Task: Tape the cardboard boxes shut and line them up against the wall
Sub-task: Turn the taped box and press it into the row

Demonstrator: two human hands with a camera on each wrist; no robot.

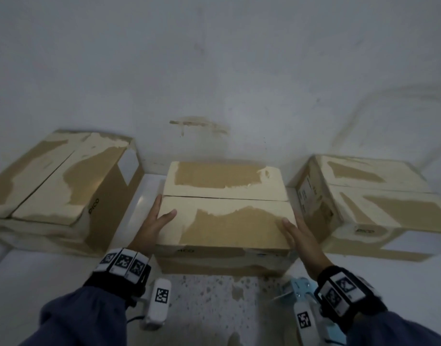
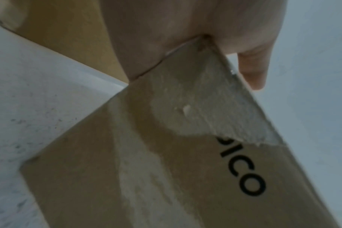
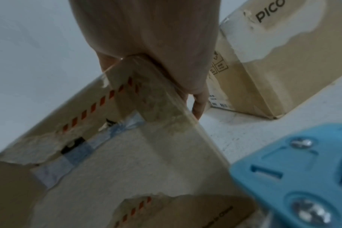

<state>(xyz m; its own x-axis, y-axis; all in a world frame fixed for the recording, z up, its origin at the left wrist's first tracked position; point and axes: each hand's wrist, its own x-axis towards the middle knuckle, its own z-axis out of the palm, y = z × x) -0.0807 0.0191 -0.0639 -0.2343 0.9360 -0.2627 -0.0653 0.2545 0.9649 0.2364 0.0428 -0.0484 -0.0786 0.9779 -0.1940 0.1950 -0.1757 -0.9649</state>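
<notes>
Three cardboard boxes with closed top flaps stand along the wall point(image 1: 214, 71). The middle box point(image 1: 224, 216) is between my hands. My left hand point(image 1: 155, 219) lies on its near left corner, thumb on top and fingers straight along the side. My right hand point(image 1: 298, 232) lies flat on the near right corner, fingers pointing toward the wall. The left wrist view has my palm point(image 2: 185, 30) pressed on the box corner point(image 2: 166, 169), which is printed "PICO". My right palm point(image 3: 146, 38) covers the taped corner point(image 3: 137, 162) in the right wrist view.
The left box point(image 1: 52, 186) sits angled, and the right box point(image 1: 369, 196) stands close to the middle one, with narrow gaps of white floor between them. A blue tape dispenser point(image 1: 298, 288) lies on the speckled floor point(image 1: 209, 308) by my right wrist.
</notes>
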